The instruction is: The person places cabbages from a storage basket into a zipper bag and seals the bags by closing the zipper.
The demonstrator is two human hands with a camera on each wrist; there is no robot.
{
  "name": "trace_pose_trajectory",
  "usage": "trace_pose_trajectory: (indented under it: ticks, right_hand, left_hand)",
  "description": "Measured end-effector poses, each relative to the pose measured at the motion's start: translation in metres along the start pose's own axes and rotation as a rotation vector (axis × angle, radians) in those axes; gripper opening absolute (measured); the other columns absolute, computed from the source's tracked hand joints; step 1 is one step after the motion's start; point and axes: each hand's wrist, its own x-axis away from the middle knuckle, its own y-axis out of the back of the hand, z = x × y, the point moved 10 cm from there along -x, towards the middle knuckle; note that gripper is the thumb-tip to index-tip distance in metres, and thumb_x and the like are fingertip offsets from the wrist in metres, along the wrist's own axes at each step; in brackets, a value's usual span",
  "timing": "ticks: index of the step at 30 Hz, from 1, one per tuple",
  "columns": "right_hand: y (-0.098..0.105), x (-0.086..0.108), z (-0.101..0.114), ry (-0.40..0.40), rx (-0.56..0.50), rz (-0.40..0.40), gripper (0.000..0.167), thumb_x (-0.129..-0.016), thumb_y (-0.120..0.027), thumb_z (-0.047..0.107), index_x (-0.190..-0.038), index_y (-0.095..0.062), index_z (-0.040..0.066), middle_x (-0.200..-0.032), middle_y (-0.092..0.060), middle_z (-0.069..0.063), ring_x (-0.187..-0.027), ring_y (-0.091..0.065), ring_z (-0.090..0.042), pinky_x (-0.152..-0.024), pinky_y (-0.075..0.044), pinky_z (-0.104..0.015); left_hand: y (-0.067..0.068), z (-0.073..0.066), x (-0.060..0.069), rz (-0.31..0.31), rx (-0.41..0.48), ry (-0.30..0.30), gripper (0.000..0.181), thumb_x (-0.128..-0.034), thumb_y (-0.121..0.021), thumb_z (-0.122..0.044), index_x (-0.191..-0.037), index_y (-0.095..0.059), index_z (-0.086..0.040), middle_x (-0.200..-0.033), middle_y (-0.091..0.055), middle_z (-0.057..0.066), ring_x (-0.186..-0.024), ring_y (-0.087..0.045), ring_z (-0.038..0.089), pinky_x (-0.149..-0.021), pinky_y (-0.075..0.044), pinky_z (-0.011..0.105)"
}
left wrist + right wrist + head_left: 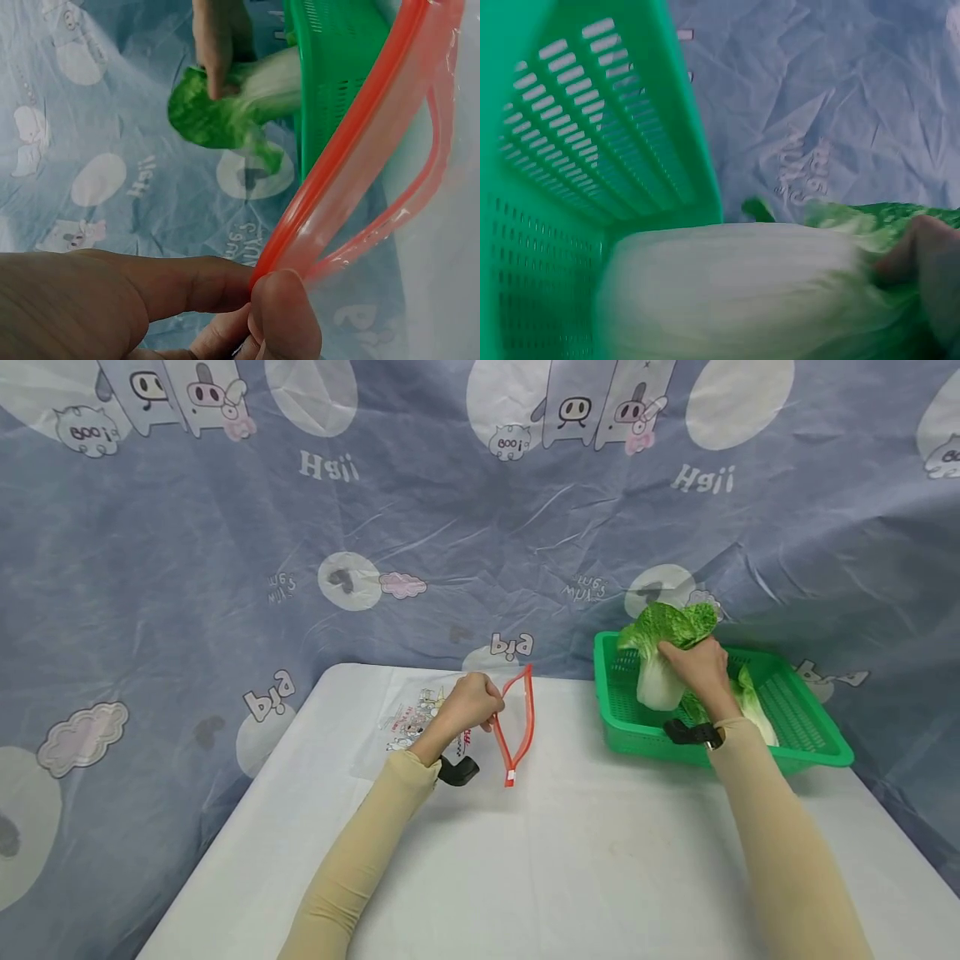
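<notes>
My left hand [471,700] pinches the red zip edge of a clear zip bag [360,135] between thumb and forefinger. The bag's mouth gapes, and its printed body lies flat on the table under and left of that hand. A white slider hangs at the near end of the red edge. Over the green basket [813,710], my right hand [701,670] grips a napa cabbage leaf [727,289] by its green leafy part. The thick white stem points down into the basket. More cabbage leaves [756,706] lie inside, partly hidden by the right wrist.
The basket stands at the back right of the white table [570,860]. A blue-grey printed cloth [450,527] hangs behind and along the sides. Dark straps with camera mounts sit on both wrists.
</notes>
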Motion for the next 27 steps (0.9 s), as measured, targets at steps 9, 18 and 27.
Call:
trace_pose_trajectory:
  ticks: [9,18,27]
  right_hand:
    - [0.017,0.041,0.021,0.125,-0.26,-0.265,0.062,-0.089,-0.058,0.048,-0.134,-0.046,0.008,-0.117,-0.055,-0.013,-0.091,-0.053,-0.018,-0.077,-0.047,-0.042]
    - [0.019,0.082,0.061,0.211,-0.478,-0.299,0.05,-0.09,-0.062,0.029,-0.135,-0.047,0.015,-0.113,-0.055,0.001,-0.089,-0.053,-0.002,-0.077,-0.045,-0.028]
    - [-0.019,0.136,0.12,0.298,-0.738,-0.21,0.04,-0.09,-0.06,0.009,-0.128,-0.049,0.006,-0.095,-0.054,0.013,-0.081,-0.052,-0.004,-0.075,-0.043,-0.023]
  left_hand:
    - [0.0,0.0,-0.001,-0.018,-0.006,-0.005,0.011,-0.0891,-0.059,-0.006,-0.085,-0.068,0.0,-0.067,-0.065,0.009,-0.048,-0.063,0.017,-0.055,-0.056,0.031]
    - [0.004,0.0,0.0,-0.064,-0.039,-0.017,0.021,-0.0898,-0.062,-0.011,-0.07,-0.068,-0.006,-0.063,-0.067,0.007,-0.049,-0.064,0.018,-0.049,-0.046,0.026]
    - [0.008,-0.015,0.004,-0.118,-0.044,-0.09,0.009,-0.0897,-0.065,-0.011,-0.084,-0.068,-0.005,-0.067,-0.068,0.008,-0.049,-0.063,0.019,-0.045,-0.045,0.026]
